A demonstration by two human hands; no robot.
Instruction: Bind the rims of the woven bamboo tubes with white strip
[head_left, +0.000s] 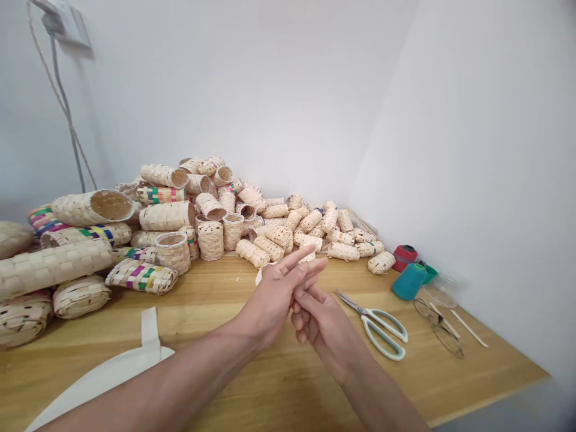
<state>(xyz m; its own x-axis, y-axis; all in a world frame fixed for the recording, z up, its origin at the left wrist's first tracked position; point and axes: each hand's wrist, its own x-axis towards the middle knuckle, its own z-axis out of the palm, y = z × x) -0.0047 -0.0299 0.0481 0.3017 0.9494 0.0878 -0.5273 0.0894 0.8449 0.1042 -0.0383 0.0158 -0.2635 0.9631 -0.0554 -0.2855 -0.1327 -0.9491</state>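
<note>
My left hand (pixel 278 291) and my right hand (pixel 322 323) meet above the middle of the wooden table (pixel 270 384). The left hand's fingers stretch out to the right and press on a small pale strip (pixel 261 271) that sticks out behind them. My right hand is curled below the left fingers, its fingertips pinched against them. What it pinches is too small to make out. A pair of white-handled scissors (pixel 377 324) lies just right of my right hand.
A big pile of woven bamboo tubes and small baskets (pixel 180 222), some with coloured bands, fills the table's back and left. Teal (pixel 408 281) and red (pixel 404 257) thread cones, eyeglasses (pixel 438 327), thin sticks (pixel 468 327) lie right. White cloth (pixel 112 372) lies front left.
</note>
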